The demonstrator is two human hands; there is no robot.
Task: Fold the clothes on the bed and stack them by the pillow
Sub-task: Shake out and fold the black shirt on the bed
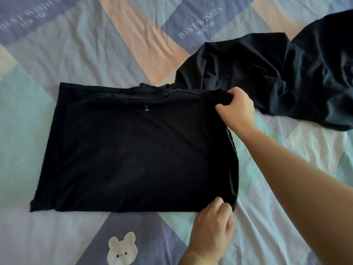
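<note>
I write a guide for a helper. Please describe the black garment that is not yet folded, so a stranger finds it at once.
On the patchwork bedcover, look to the far right corner. The crumpled black garment lies there, untouched. Unlike the flat black shirt, it is bunched and wrinkled.

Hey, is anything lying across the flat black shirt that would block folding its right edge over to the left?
Nothing visible does. Both hands, right hand and left hand, already pinch the black shirt at its right edge, and its surface is bare. The crumpled dark garment lies beyond its top right corner.
</note>
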